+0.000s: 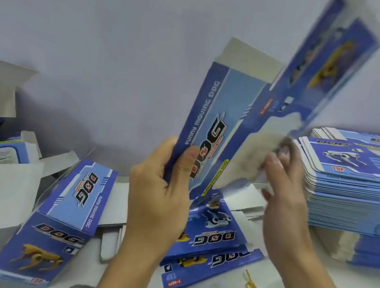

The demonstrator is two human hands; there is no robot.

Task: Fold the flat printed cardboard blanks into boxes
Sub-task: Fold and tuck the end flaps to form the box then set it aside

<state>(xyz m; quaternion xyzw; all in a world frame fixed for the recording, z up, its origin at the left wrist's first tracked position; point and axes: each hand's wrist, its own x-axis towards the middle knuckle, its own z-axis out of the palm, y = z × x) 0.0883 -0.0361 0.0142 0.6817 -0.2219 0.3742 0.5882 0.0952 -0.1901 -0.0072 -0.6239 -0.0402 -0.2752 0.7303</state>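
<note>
I hold a blue printed cardboard blank (229,115) upright in front of me, lettered "DOG" and "FUNNY MOVING DOG". My left hand (161,187) grips its lower left edge, thumb on the printed face. My right hand (289,196) is blurred and touches the blank's lower right part near the window cutout. The blank's upper panel with a yellow dog picture (331,58) swings up to the right, blurred. A folded box (59,219) lies tilted at the lower left. A tall stack of flat blanks (353,184) stands at the right.
More flat blanks (211,247) lie on the white table under my hands. Folded boxes and open flaps (3,147) crowd the left. A yellow rubber band (252,287) lies at the lower right. A pale wall rises behind.
</note>
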